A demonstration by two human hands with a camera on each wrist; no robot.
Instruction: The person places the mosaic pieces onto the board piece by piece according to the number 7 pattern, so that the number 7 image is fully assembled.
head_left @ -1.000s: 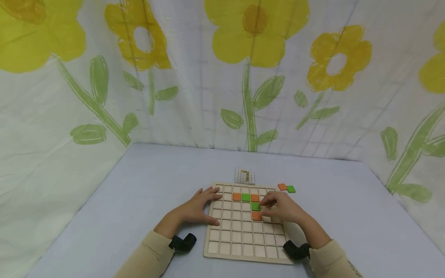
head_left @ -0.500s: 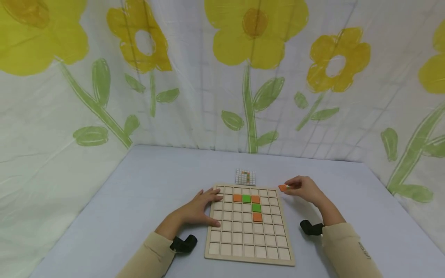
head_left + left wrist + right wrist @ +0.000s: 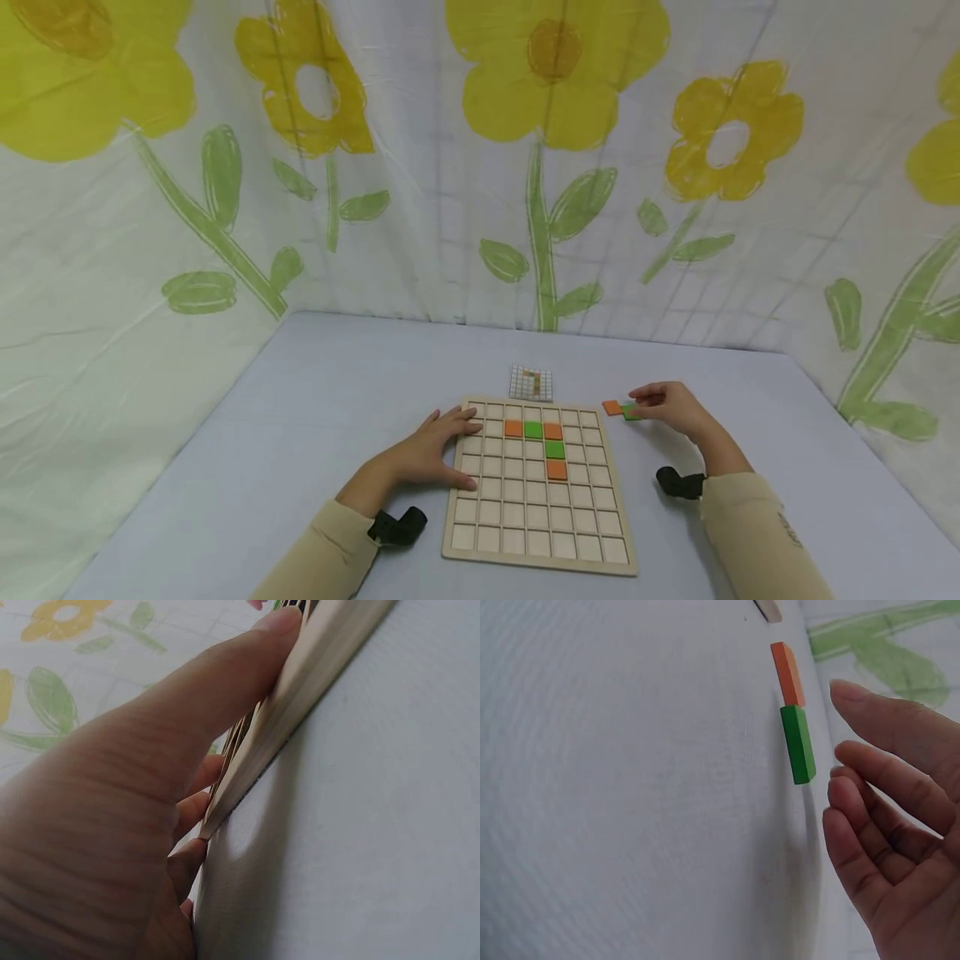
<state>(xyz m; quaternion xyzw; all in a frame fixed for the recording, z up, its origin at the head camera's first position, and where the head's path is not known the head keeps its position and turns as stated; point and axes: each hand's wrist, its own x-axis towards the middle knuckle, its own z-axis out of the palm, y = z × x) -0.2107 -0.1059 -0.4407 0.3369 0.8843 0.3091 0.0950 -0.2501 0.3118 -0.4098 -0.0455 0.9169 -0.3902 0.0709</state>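
Note:
In the head view my left hand rests along the left edge of a wooden grid board, thumb and fingers spread. The left wrist view shows its thumb on the rim of the board. Orange and green square tiles fill several cells, among them a green tile above an orange tile. Beyond the board's top right corner, my right hand hovers over a loose green tile, which lies against an orange tile. A gap shows between its fingertips and the tiles; it holds nothing.
Behind the board lies a small pattern card with a printed grid. All of it sits on a pale table. A white curtain with painted yellow flowers hangs at the back and sides.
My right hand has left the board's middle and gone up and right to the two loose tiles, lately shifting slightly right from the orange one. The left hand stays put.

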